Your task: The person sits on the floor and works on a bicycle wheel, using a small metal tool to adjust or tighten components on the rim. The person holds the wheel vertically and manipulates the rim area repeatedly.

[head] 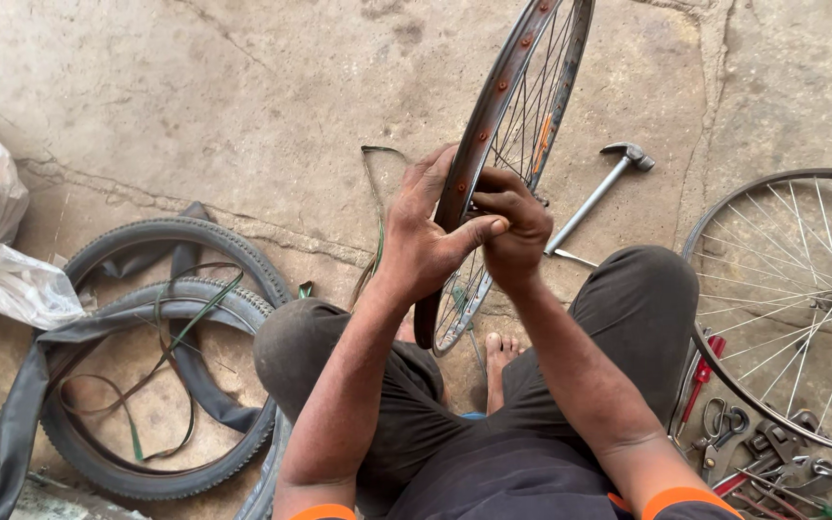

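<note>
Head view, wheel rim (493, 106): bare spoked bicycle rim, standing on edge between the person's knees, tilted toward 1 o'clock; rust spots along the inner channel.
Head view, left hand (426, 231): palm pressed flat against the rim's outer edge, fingers extended, thumb reaching across to the right hand; not closed around the rim.
Head view, right hand (512, 226): curled closed at the rim's spoke side, touching the left thumb; whether it grips anything cannot be told.
Head view, hammer (599, 193): on the concrete floor (243, 106) at 2 o'clock from the hands, apart from the rim.
Head view, second wheel (801, 299): flat at 3 o'clock, beside the right knee.
Head view, hand tools (772, 457): piled at 4 o'clock.
Head view, tyres (161, 356): at 8 o'clock, with inner tube and rim strips.
Head view, plastic bag (2, 250): at 9 o'clock.
</note>
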